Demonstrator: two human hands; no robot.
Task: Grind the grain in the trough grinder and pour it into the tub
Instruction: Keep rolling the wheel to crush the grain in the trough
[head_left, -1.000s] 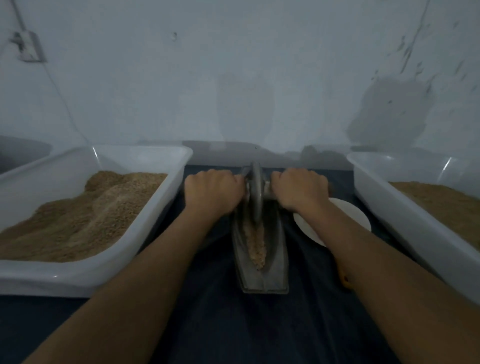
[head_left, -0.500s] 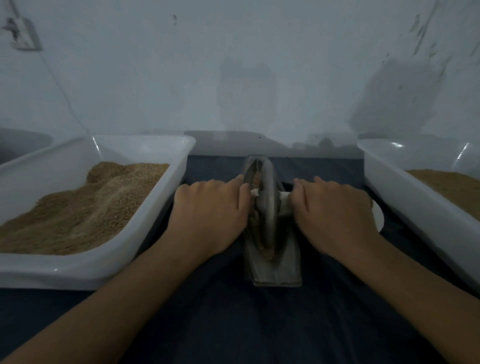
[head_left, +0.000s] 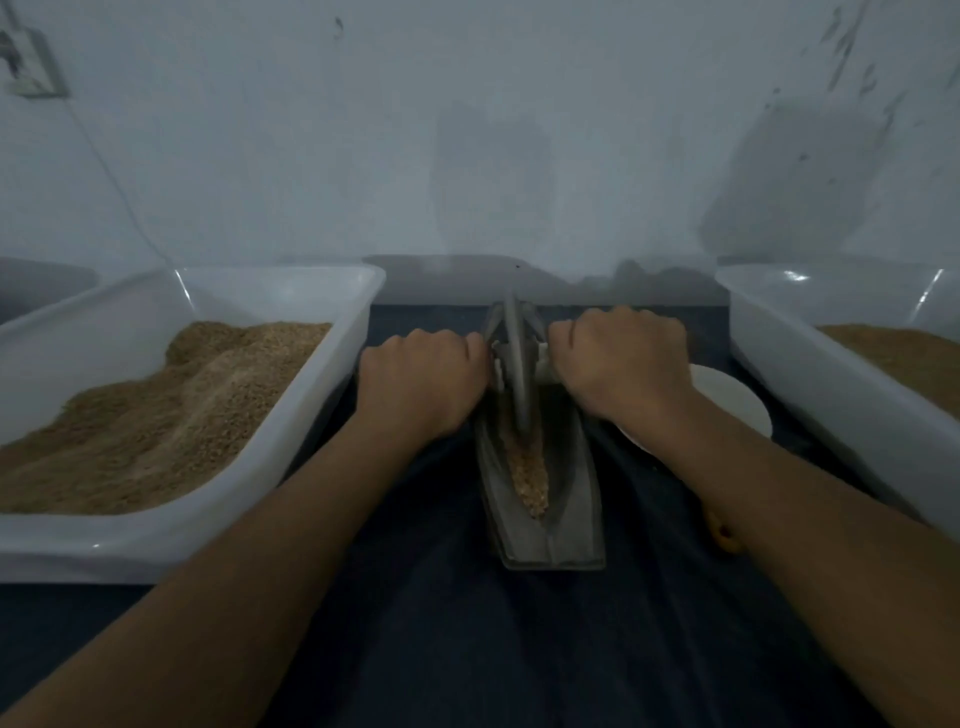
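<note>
A grey boat-shaped trough grinder (head_left: 571, 525) lies lengthwise on the dark cloth in front of me. A grey grinding wheel (head_left: 518, 364) stands upright in its far half, on a pale axle handle. My left hand (head_left: 423, 384) grips the axle's left end and my right hand (head_left: 621, 364) grips the right end. Brown grain (head_left: 530, 475) shows in the groove on the near side of the wheel. A white tub (head_left: 322, 415) with a heap of brown grain stands to the left. Another white tub (head_left: 810, 374) with brown contents stands to the right.
A white round dish (head_left: 732, 400) lies on the cloth between the grinder and the right tub, partly under my right forearm. A small orange-brown object (head_left: 719, 530) peeks out below that forearm. A pale wall with a socket (head_left: 31, 62) rises behind the table.
Both hands have pushed the wheel from the trough's near half toward its far end, uncovering the grain in the near part of the groove. A second ago the wheel was also at the far end.
</note>
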